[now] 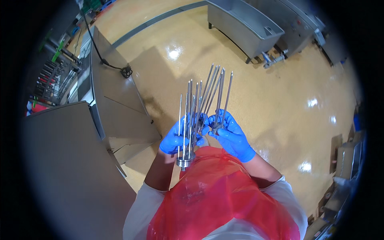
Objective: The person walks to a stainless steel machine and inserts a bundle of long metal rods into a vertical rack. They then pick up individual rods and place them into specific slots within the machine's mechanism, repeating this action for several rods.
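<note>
Both my hands, in blue gloves, hold metal needle heads in front of my red apron, long thin needles pointing up and away. My left hand (171, 141) is closed round the needles of the nearest head, whose round steel base (185, 161) hangs below the fingers. A second needle head (201, 123) sits at that hand's fingertips, partly hidden by needles. My right hand (235, 141) grips a third needle head (217, 127) by its darker base, thumb and fingers round it. The fingertips of both hands nearly meet between the bases.
A large steel cabinet (68, 160) stands close on my left, with a steel machine (114, 86) and hanging black cable (105, 61) beyond it. A steel tub on legs (244, 30) is at the far right. Equipment lines the right rim. The yellowish floor (280, 104) has shiny patches.
</note>
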